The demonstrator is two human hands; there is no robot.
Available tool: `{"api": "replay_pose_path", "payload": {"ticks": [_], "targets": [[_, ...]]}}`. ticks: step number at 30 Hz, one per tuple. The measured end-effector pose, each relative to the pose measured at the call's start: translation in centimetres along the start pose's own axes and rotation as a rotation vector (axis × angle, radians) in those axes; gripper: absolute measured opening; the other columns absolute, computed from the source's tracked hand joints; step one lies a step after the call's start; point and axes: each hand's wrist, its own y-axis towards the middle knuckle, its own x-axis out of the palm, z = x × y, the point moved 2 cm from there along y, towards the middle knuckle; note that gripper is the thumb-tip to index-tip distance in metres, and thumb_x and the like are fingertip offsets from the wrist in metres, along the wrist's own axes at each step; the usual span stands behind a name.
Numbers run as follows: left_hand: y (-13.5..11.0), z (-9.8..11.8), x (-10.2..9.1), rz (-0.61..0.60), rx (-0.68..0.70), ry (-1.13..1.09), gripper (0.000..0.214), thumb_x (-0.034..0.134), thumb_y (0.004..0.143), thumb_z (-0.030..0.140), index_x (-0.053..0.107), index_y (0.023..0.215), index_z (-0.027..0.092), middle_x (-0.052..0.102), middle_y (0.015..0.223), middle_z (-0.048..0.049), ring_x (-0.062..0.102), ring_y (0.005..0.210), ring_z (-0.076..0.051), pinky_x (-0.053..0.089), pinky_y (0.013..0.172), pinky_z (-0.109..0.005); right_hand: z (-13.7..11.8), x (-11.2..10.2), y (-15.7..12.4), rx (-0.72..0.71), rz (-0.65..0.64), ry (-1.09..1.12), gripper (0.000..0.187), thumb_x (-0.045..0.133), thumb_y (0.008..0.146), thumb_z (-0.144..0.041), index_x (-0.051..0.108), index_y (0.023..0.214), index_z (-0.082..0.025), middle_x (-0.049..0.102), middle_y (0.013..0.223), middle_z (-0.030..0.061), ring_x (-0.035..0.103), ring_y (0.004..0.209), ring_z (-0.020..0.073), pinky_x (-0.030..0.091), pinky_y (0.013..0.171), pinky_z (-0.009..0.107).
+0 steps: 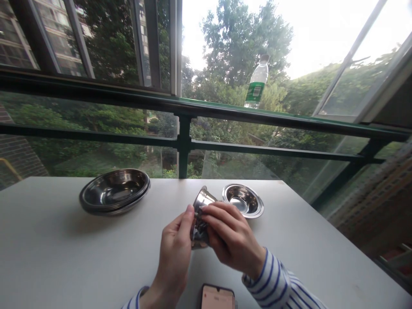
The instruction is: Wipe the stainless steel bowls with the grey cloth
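A small shiny metal bowl (pixel 204 198) is held up on its side above the white table (pixel 96 262), between my two hands. My left hand (pixel 177 244) grips its left rim, thumb raised along the edge. My right hand (pixel 233 234) is closed over the bowl's right side, its bent fingers pressed to the metal surface. Whether those fingers also hold something small is hidden. Just behind my right hand, a second small metal bowl (pixel 243 201) stands upright on the table.
Larger metal bowls (pixel 114 193) are stacked at the back left of the table. A phone (pixel 218 297) lies near the front edge. Beyond the table runs a dark green railing (pixel 184 148) before glass, with a green-labelled plastic bottle (pixel 256 88) standing behind its top bar.
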Motion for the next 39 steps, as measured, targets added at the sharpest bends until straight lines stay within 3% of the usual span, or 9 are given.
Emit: {"api": "replay_pose_path", "payload": {"ticks": [3, 15, 19, 24, 35, 39], "targets": [[0.0, -0.1, 0.0, -0.004, -0.021, 0.013, 0.034, 0.064, 0.071, 0.045, 0.067, 0.079, 0.012, 0.062, 0.061, -0.0017, 0.055, 0.053, -0.013, 0.047, 0.050, -0.023, 0.1, -0.1, 0.0, 0.050, 0.014, 0.007, 0.028, 0.047, 0.084, -0.012, 0.056, 0.110, -0.015, 0.061, 0.113, 0.0107, 0.052, 0.107, 0.0235, 0.047, 0.089, 0.043], [0.0, 0.1, 0.0, -0.013, -0.024, 0.010, 0.037, 0.066, 0.069, 0.045, 0.069, 0.081, 0.011, 0.062, 0.063, -0.0032, 0.055, 0.056, -0.013, 0.047, 0.049, -0.024, 0.3, 0.0, 0.1, 0.016, -0.007, 0.022, 0.029, 0.047, 0.084, -0.014, 0.056, 0.111, -0.017, 0.061, 0.114, 0.0105, 0.051, 0.109, 0.0240, 0.047, 0.090, 0.044], [-0.2, 0.0, 0.1, -0.024, -0.042, 0.016, 0.035, 0.064, 0.070, 0.046, 0.068, 0.075, 0.011, 0.062, 0.062, -0.0028, 0.054, 0.055, -0.012, 0.046, 0.050, -0.023, 0.6, -0.2, 0.1, 0.106, 0.024, 0.026, 0.028, 0.044, 0.086, -0.012, 0.056, 0.111, -0.015, 0.060, 0.114, 0.0112, 0.051, 0.108, 0.0224, 0.046, 0.090, 0.042], [0.0, 0.1, 0.3, -0.074, -0.025, -0.042, 0.031, 0.066, 0.071, 0.041, 0.070, 0.082, 0.012, 0.063, 0.066, -0.0019, 0.056, 0.058, -0.012, 0.047, 0.056, -0.023, -0.2, -0.1, 0.0, -0.063, -0.042, -0.005, 0.030, 0.050, 0.083, -0.015, 0.056, 0.112, -0.014, 0.061, 0.116, 0.0096, 0.050, 0.110, 0.0231, 0.044, 0.091, 0.041], [-0.2, 0.0, 0.6, -0.090, -0.065, -0.084, 0.033, 0.064, 0.073, 0.041, 0.070, 0.086, 0.012, 0.062, 0.069, -0.0020, 0.058, 0.063, -0.013, 0.046, 0.055, -0.021, 0.0, 0.0, 0.0, 0.021, -0.024, -0.028, 0.029, 0.046, 0.086, -0.015, 0.055, 0.113, -0.015, 0.059, 0.119, 0.0101, 0.048, 0.113, 0.0232, 0.043, 0.092, 0.042], [-0.2, 0.0, 0.6, -0.090, -0.057, -0.082, 0.034, 0.065, 0.072, 0.040, 0.070, 0.087, 0.010, 0.062, 0.070, -0.0026, 0.057, 0.062, -0.012, 0.046, 0.055, -0.022, -0.1, 0.1, 0.0, -0.029, -0.048, -0.016, 0.028, 0.047, 0.085, -0.017, 0.056, 0.112, -0.016, 0.060, 0.117, 0.0097, 0.049, 0.112, 0.0234, 0.042, 0.092, 0.042]]}}
